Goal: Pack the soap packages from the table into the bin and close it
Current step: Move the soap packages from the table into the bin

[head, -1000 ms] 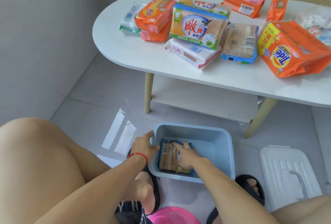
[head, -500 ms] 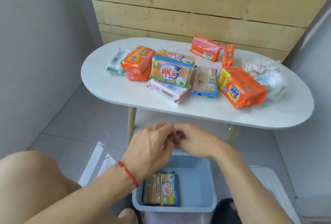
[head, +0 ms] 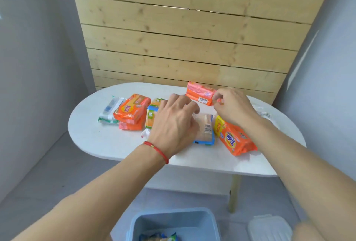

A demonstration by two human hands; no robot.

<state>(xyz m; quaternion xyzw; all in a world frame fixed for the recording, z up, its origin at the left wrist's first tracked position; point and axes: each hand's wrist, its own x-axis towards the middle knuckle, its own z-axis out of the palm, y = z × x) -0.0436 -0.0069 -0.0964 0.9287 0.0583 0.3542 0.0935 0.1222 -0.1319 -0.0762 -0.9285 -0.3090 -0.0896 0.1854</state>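
Note:
Several soap packages lie on the white oval table (head: 107, 140). My left hand (head: 173, 123) hovers with loosely spread fingers over the big green-and-blue pack (head: 151, 117) and the clear pack with a blue edge (head: 206, 131). My right hand (head: 231, 107) is at the right end of the orange-pink pack (head: 200, 93) at the back, fingers curled, a bit of orange showing between them. Whether it grips anything is unclear. The orange Tide pack (head: 233, 138) lies under my right wrist. The blue bin (head: 173, 219) stands on the floor below, with one soap pack (head: 158, 238) inside.
Two stacked orange packs (head: 133, 109) and a white-green pack (head: 110, 111) lie at the table's left. A crumpled clear bag (head: 264, 113) sits at the right. The bin's white lid (head: 269, 227) lies on the floor to the right of the bin. A wooden slat wall stands behind.
Both hands left the bin, where they set down a soap pack, and rose to the table. The view tilted up with them.

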